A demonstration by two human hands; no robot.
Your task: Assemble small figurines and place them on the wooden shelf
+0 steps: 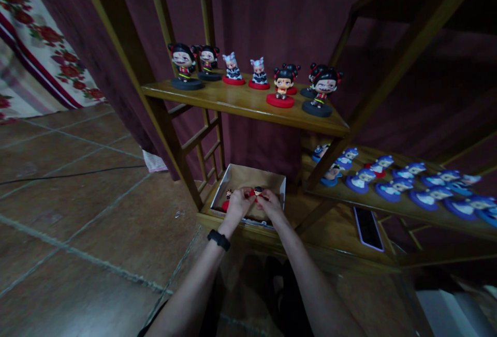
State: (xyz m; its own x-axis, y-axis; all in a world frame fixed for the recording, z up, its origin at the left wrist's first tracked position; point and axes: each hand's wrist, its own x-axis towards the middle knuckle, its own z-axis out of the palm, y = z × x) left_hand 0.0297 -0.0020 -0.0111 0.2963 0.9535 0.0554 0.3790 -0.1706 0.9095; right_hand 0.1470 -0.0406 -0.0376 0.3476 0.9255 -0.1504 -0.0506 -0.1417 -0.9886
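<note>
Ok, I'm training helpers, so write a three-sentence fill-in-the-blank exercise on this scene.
1. The dark wristband is on the ____ wrist.
2. The two blue-haired figurines on the upper shelf stand on ____ bases.
3. The phone lies to the ____ of the box, where the left hand and right hand hold a small figurine.
Missing words: left; red; right.

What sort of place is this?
Indoors, possibly a display corner in a home or small shop: a wooden shelf unit bearing rows of figurines, a dark curtain behind it, and a tiled floor.
</note>
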